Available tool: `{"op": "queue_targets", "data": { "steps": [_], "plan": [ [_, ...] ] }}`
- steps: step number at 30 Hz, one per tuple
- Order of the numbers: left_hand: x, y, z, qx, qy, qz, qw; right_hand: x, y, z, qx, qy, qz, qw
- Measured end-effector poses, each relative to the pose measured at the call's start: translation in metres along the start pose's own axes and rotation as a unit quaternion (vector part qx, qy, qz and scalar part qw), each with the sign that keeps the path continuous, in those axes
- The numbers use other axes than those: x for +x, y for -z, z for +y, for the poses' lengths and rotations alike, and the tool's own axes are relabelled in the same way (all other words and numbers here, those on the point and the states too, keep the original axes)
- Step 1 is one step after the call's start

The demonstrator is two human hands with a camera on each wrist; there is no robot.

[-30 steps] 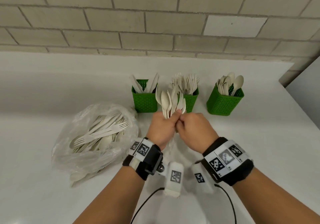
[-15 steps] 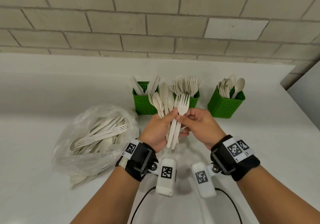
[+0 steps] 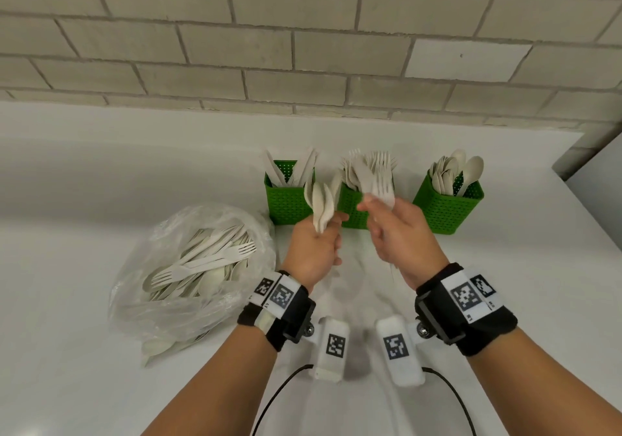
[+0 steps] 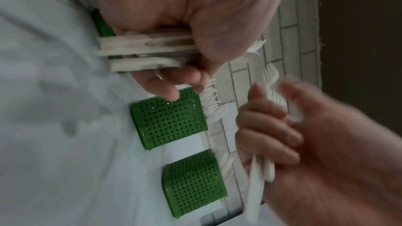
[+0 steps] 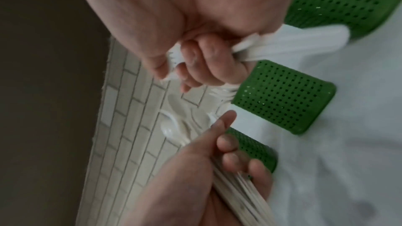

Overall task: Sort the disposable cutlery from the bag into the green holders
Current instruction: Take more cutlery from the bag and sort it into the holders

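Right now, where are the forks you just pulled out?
In the head view, the forks are in the right hand, raised before the middle green holder.

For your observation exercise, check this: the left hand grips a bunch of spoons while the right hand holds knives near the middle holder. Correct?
Not quite. The left hand does grip spoons, but the right hand holds forks, not knives, near the middle holder. The head view shows the tines.

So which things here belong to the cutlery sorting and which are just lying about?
Part of the job:
- plastic bag of cutlery
- spoons in the left hand
- forks in the right hand
- knife holder, fork holder, spoon holder

Just there:
- counter
- brick wall
- wrist cameras
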State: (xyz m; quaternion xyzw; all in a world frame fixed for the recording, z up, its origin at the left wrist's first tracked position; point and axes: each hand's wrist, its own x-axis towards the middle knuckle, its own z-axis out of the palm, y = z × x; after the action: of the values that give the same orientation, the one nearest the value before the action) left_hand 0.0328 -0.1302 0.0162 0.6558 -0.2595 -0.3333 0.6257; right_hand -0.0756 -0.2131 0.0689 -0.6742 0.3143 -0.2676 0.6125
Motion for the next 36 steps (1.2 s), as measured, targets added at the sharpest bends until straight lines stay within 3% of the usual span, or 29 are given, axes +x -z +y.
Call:
{"op": "queue_targets", "data": {
  "steps": [2,6,10,12,14,19,24,28,32,34,36],
  "plan": [
    [-0.001,-0.003,0.001,0.057,-0.058,-0.014,0.997,-0.003,-0.009,-0.001,-0.055,0.049,-0.030,0.997],
    [-0.001,-0.004,0.001,0.092,-0.112,-0.015,0.989,-0.002,-0.012,0.002,-0.079,0.081,0.010,0.994],
    [0.002,0.001,-0.008,0.153,-0.090,0.026,0.984,0.001,-0.007,-0.010,-0.032,0.109,0.096,0.989],
    [0.002,0.003,-0.013,0.198,-0.080,0.040,0.976,0.004,-0.002,-0.023,0.056,0.111,0.137,0.983],
    [0.001,0.004,-0.013,0.243,-0.087,0.065,0.964,0.007,0.002,-0.029,0.101,0.095,0.128,0.982],
    [-0.004,0.001,-0.002,0.339,-0.147,0.104,0.923,0.004,-0.007,-0.020,-0.038,0.097,0.014,0.995],
    [-0.006,0.001,0.002,0.400,-0.174,0.099,0.894,0.011,-0.012,-0.019,-0.052,0.107,0.072,0.990],
    [-0.001,0.010,0.000,0.360,-0.170,0.090,0.913,0.008,-0.005,-0.023,0.031,0.105,0.108,0.988],
    [0.010,0.026,-0.003,0.318,-0.104,0.069,0.940,0.012,0.010,-0.036,0.142,0.129,0.174,0.966],
    [0.012,0.031,0.001,0.221,-0.056,0.097,0.969,0.017,0.025,-0.041,0.159,0.113,0.195,0.961],
    [0.009,0.031,0.016,0.051,-0.019,0.116,0.992,0.017,0.034,-0.039,0.084,0.100,0.160,0.979]
  ]
}}
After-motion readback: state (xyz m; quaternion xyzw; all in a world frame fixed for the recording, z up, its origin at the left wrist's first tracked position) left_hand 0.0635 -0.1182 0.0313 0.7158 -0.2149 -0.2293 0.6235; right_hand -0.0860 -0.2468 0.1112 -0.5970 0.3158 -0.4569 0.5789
